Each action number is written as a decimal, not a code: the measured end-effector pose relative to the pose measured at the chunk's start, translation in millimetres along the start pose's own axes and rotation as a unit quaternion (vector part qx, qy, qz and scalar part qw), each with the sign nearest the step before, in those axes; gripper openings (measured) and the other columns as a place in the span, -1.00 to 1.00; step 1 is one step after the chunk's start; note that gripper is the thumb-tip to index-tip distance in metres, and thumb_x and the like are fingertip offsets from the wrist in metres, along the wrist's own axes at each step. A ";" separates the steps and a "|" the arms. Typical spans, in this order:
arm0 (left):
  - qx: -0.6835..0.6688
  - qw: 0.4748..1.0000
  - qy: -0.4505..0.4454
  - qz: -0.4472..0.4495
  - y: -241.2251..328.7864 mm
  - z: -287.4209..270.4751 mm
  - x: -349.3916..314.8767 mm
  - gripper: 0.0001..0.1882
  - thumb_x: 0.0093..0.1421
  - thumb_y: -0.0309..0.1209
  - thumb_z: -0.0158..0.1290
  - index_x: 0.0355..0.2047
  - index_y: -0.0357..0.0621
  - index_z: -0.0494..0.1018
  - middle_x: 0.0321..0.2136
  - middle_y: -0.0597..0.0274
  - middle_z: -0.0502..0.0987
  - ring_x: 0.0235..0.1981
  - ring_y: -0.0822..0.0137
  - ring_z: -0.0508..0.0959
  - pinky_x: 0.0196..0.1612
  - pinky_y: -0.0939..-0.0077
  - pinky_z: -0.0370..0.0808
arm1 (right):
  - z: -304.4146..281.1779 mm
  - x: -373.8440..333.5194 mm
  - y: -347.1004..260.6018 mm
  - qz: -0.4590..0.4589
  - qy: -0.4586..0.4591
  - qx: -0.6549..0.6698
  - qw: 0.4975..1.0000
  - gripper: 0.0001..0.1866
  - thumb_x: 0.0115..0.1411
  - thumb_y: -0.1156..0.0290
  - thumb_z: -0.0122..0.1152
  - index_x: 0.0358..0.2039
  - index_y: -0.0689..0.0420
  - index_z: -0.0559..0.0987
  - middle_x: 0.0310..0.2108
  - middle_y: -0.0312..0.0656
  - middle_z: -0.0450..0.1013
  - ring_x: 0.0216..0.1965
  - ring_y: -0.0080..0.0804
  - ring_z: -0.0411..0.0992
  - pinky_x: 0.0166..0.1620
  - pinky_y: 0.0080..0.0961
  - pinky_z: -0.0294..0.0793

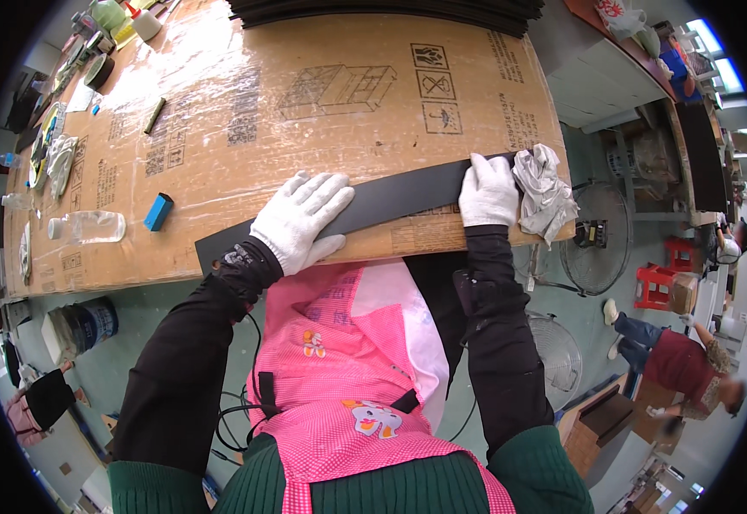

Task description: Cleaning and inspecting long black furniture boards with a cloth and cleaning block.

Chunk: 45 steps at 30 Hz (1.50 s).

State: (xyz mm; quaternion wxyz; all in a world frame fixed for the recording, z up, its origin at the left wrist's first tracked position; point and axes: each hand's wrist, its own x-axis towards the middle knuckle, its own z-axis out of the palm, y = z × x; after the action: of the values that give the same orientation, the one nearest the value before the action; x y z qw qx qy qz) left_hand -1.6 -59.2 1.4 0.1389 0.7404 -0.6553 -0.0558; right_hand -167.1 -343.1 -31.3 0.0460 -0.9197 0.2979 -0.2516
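A long, flat, dark grey strip (403, 197) lies slantwise along the near edge of the cardboard-covered table, its left end close to my body. My left hand (305, 218), in a white knit glove, rests on the strip with its fingers stretched out and the thumb apart. Near the strip's right end, my white-gloved right hand (489, 193) is closed over it with curled fingers; the fingertips are partly hidden. A crumpled whitish cloth (546, 190) sits right beside that hand, at the table's right edge.
Beyond lies a stack of black strips (382, 10). At left are a blue block (158, 212), a clear bottle (90, 227), a small green stick (155, 116) and gloves (62, 163). A floor fan (596, 236) stands right of the table; a co-worker (682, 368) is farther right.
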 end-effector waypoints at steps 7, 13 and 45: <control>0.006 1.000 -0.004 -0.011 -2.6 3.9 -5.9 -0.21 0.12 -0.17 0.20 0.31 -0.23 0.21 0.33 -0.09 0.23 0.34 -0.05 0.26 0.39 0.00 0.12 | 3.3 -13.7 -56.4 -0.008 -0.092 0.175 0.980 -0.78 0.10 0.39 0.31 -0.20 0.00 0.66 -0.34 -0.15 0.44 -0.27 -0.15 0.51 -0.18 -0.26 0.53; -0.007 1.000 -0.002 -0.001 -0.3 2.0 1.5 -0.21 0.13 -0.17 0.19 0.31 -0.24 0.20 0.33 -0.11 0.22 0.34 -0.07 0.24 0.40 0.00 0.11 | 5.8 11.3 29.8 0.058 0.025 0.058 0.996 -0.78 0.13 0.41 0.28 -0.18 0.07 0.67 -0.34 -0.10 0.47 -0.30 -0.08 0.51 -0.20 -0.26 0.52; -0.055 0.991 0.109 -0.048 -6.5 5.3 -22.2 0.24 -0.02 -0.10 0.34 0.42 -0.41 -0.23 0.39 -0.43 -0.07 0.41 -0.33 0.01 0.44 -0.10 -0.07 | -58.4 46.1 41.0 0.110 0.036 -0.275 0.954 -0.39 0.17 -0.13 0.19 0.10 -0.01 0.54 0.06 0.00 0.43 0.09 0.03 0.39 0.21 -0.01 0.27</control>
State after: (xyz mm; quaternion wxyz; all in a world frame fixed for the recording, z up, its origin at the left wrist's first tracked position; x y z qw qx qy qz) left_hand 0.2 -37.3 -7.6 0.2472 0.7639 -0.5959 -0.0169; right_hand -185.1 -399.2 30.0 -0.1920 -0.8486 0.4563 -0.1866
